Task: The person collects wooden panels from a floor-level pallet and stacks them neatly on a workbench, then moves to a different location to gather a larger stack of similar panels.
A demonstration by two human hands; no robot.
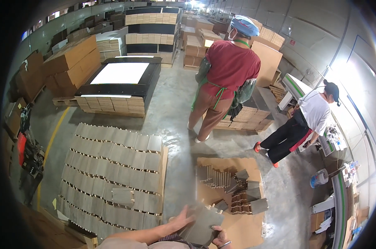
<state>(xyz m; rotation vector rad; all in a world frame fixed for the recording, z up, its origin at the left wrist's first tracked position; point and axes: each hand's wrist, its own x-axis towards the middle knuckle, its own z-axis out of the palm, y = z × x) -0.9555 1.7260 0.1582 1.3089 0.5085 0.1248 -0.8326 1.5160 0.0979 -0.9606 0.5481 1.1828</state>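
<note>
- Nearest, both hands hold one grey panel (201,226) low in the view: the left hand (180,219) lies flat and spread on its left edge, the right hand (220,239) curls under its near right corner.
- The panel hangs over a brown cardboard sheet (242,230) on the floor, just near of a loose heap of panels (238,189).
- Risk: the left hand only presses rather than grips, so the panel could slip and knock the leaning heap over.
- Left, a pallet (165,166) carries neat overlapping rows of panels (113,166); a careless placing could break the rows.
- The floor (171,112) is bare grey concrete with a yellow line (51,145) at left.
- Farther off, a person in red (227,70) and a person in white (308,120) stand by stacks (113,83) and a machine; walking there risks a collision.
</note>
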